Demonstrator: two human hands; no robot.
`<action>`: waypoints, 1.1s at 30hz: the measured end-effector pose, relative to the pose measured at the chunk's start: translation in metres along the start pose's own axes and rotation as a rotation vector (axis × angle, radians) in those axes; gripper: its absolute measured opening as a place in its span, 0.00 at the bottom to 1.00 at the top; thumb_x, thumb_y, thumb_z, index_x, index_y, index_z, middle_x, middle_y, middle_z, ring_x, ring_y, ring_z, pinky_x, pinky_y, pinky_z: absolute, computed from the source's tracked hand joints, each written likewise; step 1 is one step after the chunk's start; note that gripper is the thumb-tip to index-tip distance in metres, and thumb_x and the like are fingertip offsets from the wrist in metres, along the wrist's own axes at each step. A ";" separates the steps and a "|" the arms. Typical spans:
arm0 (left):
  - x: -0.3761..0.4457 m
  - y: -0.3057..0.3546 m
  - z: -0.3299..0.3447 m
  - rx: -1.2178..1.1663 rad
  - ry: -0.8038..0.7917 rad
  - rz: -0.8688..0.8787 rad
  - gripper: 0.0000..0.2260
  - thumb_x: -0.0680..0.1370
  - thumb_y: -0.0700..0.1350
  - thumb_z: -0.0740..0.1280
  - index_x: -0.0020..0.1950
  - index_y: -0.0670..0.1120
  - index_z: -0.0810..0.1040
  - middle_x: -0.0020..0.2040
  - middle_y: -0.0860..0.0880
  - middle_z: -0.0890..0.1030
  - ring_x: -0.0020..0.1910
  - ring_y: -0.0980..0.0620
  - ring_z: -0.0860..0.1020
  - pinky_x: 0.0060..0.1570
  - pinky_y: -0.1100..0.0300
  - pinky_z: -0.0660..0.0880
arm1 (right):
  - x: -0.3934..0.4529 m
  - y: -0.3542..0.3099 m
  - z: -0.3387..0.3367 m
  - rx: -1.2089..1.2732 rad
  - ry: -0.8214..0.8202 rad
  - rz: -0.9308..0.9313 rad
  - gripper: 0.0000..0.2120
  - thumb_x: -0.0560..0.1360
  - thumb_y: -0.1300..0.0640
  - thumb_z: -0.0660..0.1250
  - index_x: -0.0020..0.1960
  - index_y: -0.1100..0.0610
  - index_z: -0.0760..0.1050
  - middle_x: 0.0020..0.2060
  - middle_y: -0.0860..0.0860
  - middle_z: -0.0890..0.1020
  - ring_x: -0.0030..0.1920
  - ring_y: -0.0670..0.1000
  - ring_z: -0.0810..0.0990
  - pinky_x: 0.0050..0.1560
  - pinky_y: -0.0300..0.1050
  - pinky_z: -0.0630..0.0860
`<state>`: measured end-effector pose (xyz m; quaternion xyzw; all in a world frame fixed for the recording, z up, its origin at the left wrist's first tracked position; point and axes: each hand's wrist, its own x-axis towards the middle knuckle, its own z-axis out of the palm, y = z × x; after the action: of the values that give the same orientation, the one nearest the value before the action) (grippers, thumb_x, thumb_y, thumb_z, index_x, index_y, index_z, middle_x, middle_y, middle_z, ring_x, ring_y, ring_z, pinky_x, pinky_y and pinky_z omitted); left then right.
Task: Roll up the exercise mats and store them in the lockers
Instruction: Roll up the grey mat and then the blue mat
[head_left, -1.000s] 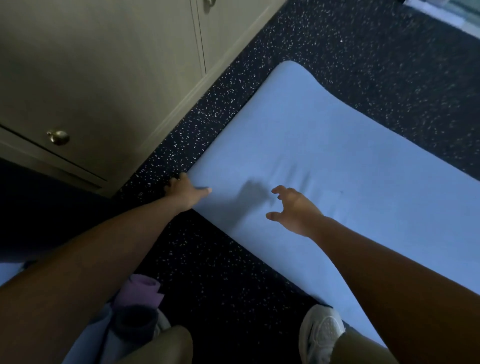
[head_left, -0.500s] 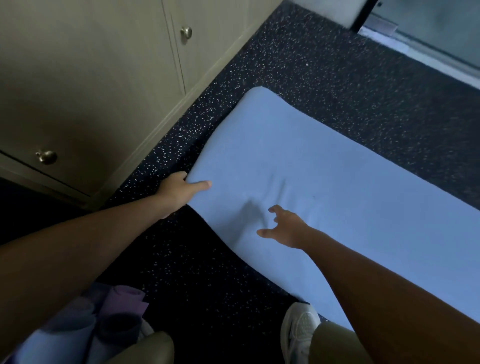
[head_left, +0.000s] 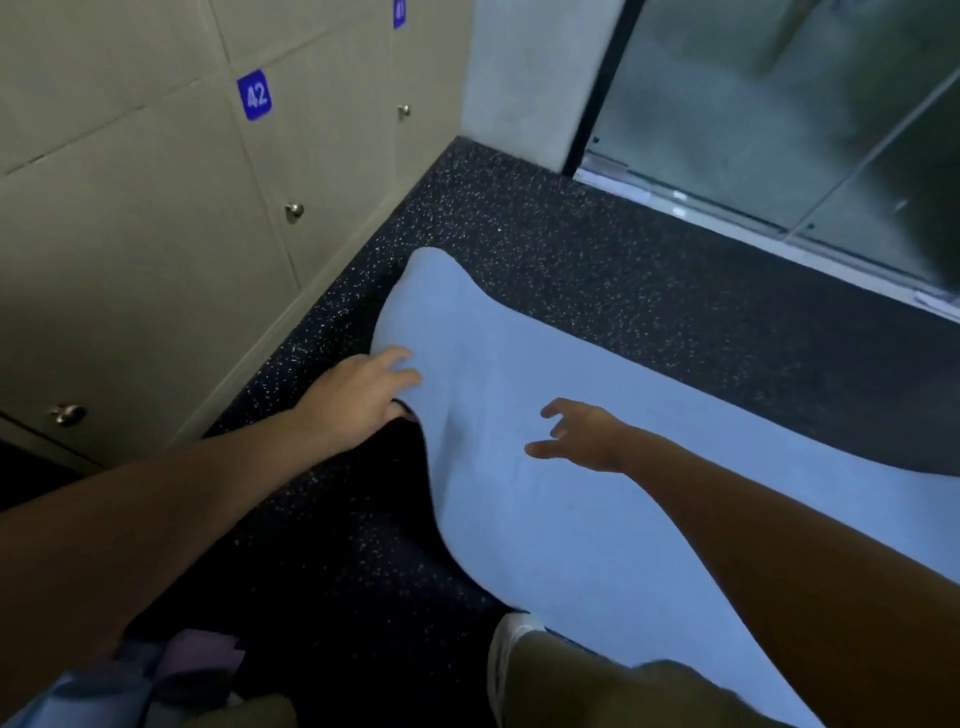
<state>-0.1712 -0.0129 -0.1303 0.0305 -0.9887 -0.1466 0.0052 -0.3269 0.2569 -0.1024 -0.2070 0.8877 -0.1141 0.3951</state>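
Gripping the near-left edge of the light blue exercise mat (head_left: 597, 441) with the left hand (head_left: 358, 397), thumb under and fingers on top, raising that end off the dark speckled floor (head_left: 597, 270). Hovering the right hand (head_left: 584, 436) over the mat, fingers spread, holding nothing, beside the beige lockers (head_left: 156, 234).

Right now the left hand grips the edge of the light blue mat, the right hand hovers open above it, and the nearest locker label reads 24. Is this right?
Not quite: the head view shows the blue locker label reads 42, not 24. The rest holds: the left hand grips the edge of the light blue mat, and the right hand hovers open above it.
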 end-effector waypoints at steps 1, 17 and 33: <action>0.009 0.012 -0.009 0.058 0.004 0.011 0.15 0.76 0.44 0.74 0.63 0.44 0.82 0.69 0.41 0.75 0.52 0.34 0.81 0.54 0.40 0.79 | -0.011 0.013 0.002 0.029 0.008 0.012 0.33 0.75 0.42 0.74 0.74 0.52 0.68 0.66 0.54 0.77 0.57 0.52 0.76 0.58 0.44 0.72; 0.117 0.220 -0.118 0.283 0.181 0.190 0.24 0.79 0.64 0.64 0.45 0.44 0.86 0.45 0.46 0.80 0.53 0.43 0.73 0.40 0.51 0.70 | -0.134 0.156 0.110 1.925 0.115 0.610 0.44 0.77 0.31 0.61 0.83 0.53 0.52 0.81 0.62 0.56 0.79 0.64 0.60 0.76 0.61 0.63; 0.077 0.286 -0.215 0.359 0.088 0.234 0.26 0.74 0.71 0.60 0.41 0.50 0.81 0.35 0.51 0.72 0.38 0.50 0.69 0.33 0.55 0.61 | -0.131 0.149 0.059 2.036 0.766 0.586 0.18 0.77 0.58 0.66 0.65 0.64 0.73 0.58 0.63 0.80 0.47 0.60 0.81 0.44 0.53 0.77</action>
<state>-0.2611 0.1932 0.1588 -0.0778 -0.9946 0.0349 0.0600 -0.2450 0.4464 -0.1108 0.4770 0.4585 -0.7440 0.0932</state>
